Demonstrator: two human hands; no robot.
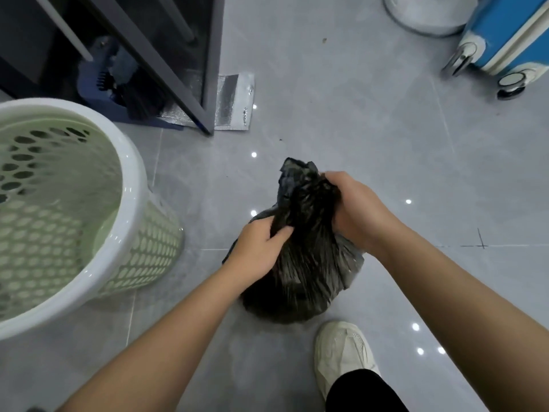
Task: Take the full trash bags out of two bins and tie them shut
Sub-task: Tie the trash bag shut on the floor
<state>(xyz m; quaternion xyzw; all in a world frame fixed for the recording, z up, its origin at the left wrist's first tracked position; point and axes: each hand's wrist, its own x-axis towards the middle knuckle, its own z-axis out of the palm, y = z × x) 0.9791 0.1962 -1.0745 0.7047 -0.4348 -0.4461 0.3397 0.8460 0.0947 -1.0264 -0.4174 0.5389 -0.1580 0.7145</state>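
Observation:
A full black trash bag [306,272] rests on the grey tiled floor in the middle of the head view. Its mouth is gathered into a bunched neck that points up and away from me. My left hand [258,248] pinches the neck low on its left side. My right hand [353,206] wraps around the neck from the right, higher up, with loose plastic sticking out above it. A pale green perforated bin [130,209] with a white rim stands at the left, with no bag inside it.
My white shoe [341,358] stands just in front of the bag. A dark cabinet frame [208,84] with a brush and a silver foil pouch [234,102] is at the back. A blue suitcase [511,40] and a white round base [421,13] sit at the back right.

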